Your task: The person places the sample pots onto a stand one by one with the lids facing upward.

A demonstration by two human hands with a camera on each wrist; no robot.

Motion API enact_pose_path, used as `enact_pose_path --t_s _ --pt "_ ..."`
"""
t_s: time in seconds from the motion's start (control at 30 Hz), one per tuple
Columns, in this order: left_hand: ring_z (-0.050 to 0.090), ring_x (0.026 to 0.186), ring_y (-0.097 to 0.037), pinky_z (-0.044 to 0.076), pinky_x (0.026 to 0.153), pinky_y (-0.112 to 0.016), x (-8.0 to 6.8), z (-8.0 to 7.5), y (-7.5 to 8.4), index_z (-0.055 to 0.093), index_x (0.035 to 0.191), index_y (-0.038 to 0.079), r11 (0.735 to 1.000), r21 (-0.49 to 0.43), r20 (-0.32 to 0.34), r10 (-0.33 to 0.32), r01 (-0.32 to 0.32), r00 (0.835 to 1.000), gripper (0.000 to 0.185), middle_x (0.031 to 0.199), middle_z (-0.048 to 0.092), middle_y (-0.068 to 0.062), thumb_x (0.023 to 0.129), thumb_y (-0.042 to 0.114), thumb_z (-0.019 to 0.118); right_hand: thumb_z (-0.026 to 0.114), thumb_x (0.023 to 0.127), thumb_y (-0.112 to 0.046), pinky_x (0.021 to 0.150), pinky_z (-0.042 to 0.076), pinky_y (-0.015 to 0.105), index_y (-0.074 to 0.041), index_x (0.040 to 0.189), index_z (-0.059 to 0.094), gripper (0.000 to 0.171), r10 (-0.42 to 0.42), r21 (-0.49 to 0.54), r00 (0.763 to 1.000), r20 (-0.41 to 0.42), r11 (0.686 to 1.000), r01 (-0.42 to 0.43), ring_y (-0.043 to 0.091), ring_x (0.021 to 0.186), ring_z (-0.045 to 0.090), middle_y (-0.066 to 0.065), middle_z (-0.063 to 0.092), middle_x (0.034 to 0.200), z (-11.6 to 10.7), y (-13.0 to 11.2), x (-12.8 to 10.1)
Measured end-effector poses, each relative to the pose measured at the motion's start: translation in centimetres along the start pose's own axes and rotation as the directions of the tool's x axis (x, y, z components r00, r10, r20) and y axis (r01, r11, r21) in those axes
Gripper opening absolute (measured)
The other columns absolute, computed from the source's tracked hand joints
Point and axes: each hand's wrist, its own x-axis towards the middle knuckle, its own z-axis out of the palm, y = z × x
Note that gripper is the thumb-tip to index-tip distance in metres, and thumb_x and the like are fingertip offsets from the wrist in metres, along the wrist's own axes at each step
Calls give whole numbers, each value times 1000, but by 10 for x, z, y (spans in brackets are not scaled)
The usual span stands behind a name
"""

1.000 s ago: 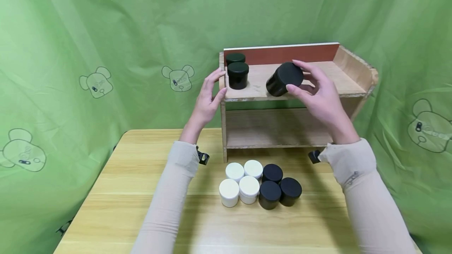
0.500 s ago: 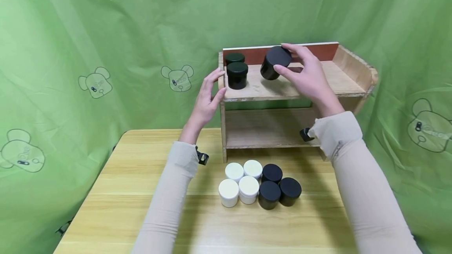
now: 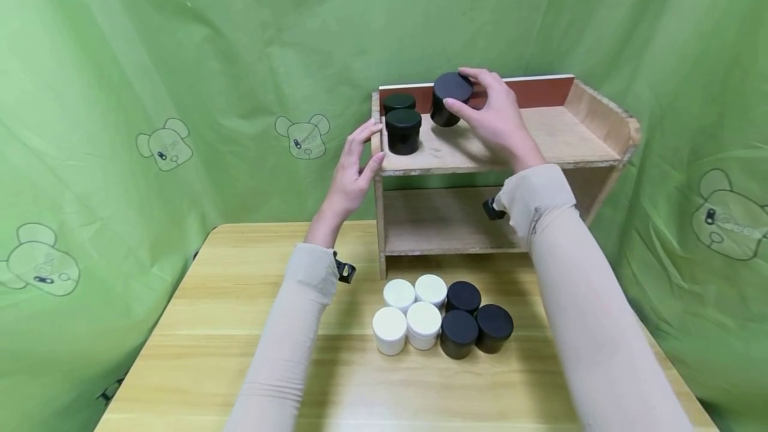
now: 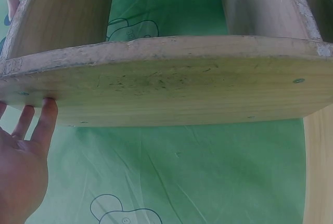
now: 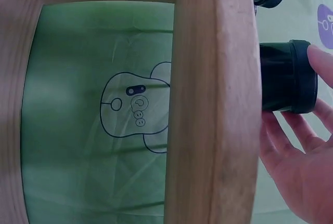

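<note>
— Right hand (image 3: 498, 119) first: what has it got?

— Its fingers are curled round a round black plastic jar with a screw lid (image 3: 449, 98), gripping it by the lid. A second ago the jar hung tilted over the front edge of the top shelf; now it is at the back, by the red-brown back panel (image 3: 528, 91), more nearly upright. It looks about to go down behind and right of the two black lidded jars at the shelf's left end (image 3: 403, 129).

— And the left hand (image 3: 354, 169)?

— Fingers straight and slightly spread, fingertips against the left side of the small two-tier wooden shelf unit (image 3: 498, 159). It has not moved; I'd judge it steadies the unit.

— Start from the near side, then.

— On the pale wooden bench (image 3: 198, 325) sits a cluster: four white round lidded jars (image 3: 408, 315) touching three black round lidded jars (image 3: 471, 319). Behind them the shelf unit, then a green cloth backdrop with bear prints (image 3: 180, 52).

— Anything unclear?

— Whether the held jar already touches the shelf board: the hand covers its base, and the right wrist view shows only its side past the shelf edge. The lower shelf's right part is hidden behind the sleeve.
</note>
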Motion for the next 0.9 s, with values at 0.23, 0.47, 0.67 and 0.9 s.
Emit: enact_pose_path --t_s 0.23,0.47,0.67,0.9 --pt "28 155 -12 23 129 -44 1 0 0 40 156 22 1000 3 -3 9 -9 1000 51 168 31 -2 107 29 53 69 98 -41 115 42 43 -19 159 42 70 11 7 1000 -12 1000 -11 30 135 54 15 50 151 11 3 8" --pt "28 155 -12 24 129 -46 1 2 0 40 156 22 1000 2 2 6 -6 1000 51 169 31 -1 107 29 53 68 99 -39 117 42 40 -18 159 41 69 33 19 999 -24 999 -33 30 134 55 15 48 155 20 8 11" --pt "28 155 -13 24 129 -46 1 3 -1 39 157 23 1000 -2 1 9 -9 1000 51 169 30 0 108 29 52 68 99 -41 118 40 39 -20 159 40 69 66 39 997 -26 997 -65 28 137 52 12 45 159 27 10 12" --pt "27 155 -12 24 129 -46 -1 1 -2 38 157 25 1000 12 -3 -3 3 1000 51 169 29 4 108 30 52 67 100 -41 118 41 40 -20 159 41 68 68 70 997 -34 995 -66 29 138 51 13 45 159 35 11 13"
